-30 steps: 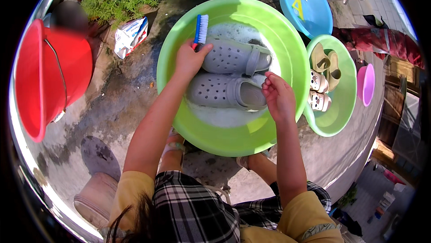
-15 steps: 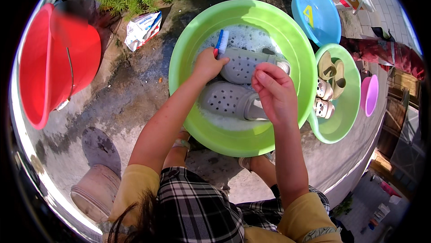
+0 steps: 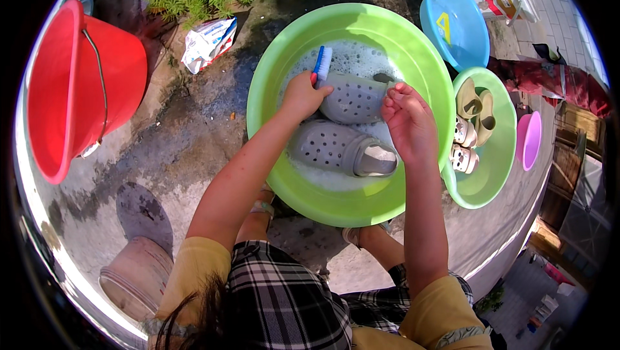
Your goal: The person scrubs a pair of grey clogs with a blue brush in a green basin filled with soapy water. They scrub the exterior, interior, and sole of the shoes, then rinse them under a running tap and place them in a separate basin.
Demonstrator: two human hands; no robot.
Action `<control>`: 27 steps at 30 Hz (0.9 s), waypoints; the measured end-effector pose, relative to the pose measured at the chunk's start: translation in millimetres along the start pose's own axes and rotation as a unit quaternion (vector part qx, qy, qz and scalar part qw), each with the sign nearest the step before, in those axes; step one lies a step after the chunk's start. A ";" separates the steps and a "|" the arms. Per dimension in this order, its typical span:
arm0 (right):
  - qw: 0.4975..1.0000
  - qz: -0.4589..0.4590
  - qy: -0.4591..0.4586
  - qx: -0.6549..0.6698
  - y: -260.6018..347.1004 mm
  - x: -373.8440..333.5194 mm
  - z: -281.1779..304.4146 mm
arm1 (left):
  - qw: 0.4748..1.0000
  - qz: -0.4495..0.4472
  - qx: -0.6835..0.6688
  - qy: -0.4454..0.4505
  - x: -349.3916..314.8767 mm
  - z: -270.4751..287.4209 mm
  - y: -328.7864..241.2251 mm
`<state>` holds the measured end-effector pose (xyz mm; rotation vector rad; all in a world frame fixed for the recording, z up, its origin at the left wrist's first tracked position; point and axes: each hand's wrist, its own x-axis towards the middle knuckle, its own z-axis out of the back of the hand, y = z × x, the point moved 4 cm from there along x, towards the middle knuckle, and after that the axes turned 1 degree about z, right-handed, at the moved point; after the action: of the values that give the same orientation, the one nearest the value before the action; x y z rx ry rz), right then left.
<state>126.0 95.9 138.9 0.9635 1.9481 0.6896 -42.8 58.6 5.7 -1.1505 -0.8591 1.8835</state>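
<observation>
Two grey clogs with round holes, the farther clog (image 3: 355,99) and the nearer clog (image 3: 323,145), lie in soapy water inside a large green basin (image 3: 278,179). My left hand (image 3: 303,96) is closed around the handle of a small scrub brush (image 3: 322,65), blue and red with white bristles pointing right. Its thumb is beside the toe of the farther clog. At that clog's heel end, my right hand (image 3: 411,125) has its fingers curled together and covers the heel. Whether those fingertips grip the clog or something small is hidden.
At right, a light green tub (image 3: 497,179) holds olive clogs (image 3: 485,111) and small pale shoes (image 3: 462,158). Around it are a blue basin (image 3: 475,43) and a pink bowl (image 3: 529,142). A red bucket (image 3: 116,72), crumpled packet (image 3: 210,43) and dirty pail (image 3: 137,275) stand left.
My right hand has shifted right from above the clogs to the heel end of the farther one, exposing the nearer clog's heel. My left hand keeps the brush in almost the same place.
</observation>
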 end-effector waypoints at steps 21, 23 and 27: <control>0.952 0.049 -0.182 -0.240 98.8 163.8 45.7 | 1.000 0.013 0.015 0.017 0.5 -2.8 2.6; 0.942 0.053 -0.141 -0.301 99.6 176.4 44.0 | 1.000 0.015 0.017 0.017 -1.2 -1.6 1.9; 0.905 0.093 -0.131 -0.395 101.0 173.4 26.5 | 1.000 0.008 0.009 0.008 -1.1 -2.5 4.4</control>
<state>123.9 297.8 125.4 0.6719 1.1647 1.2574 -41.3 55.8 1.5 -1.1626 -0.8247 1.8894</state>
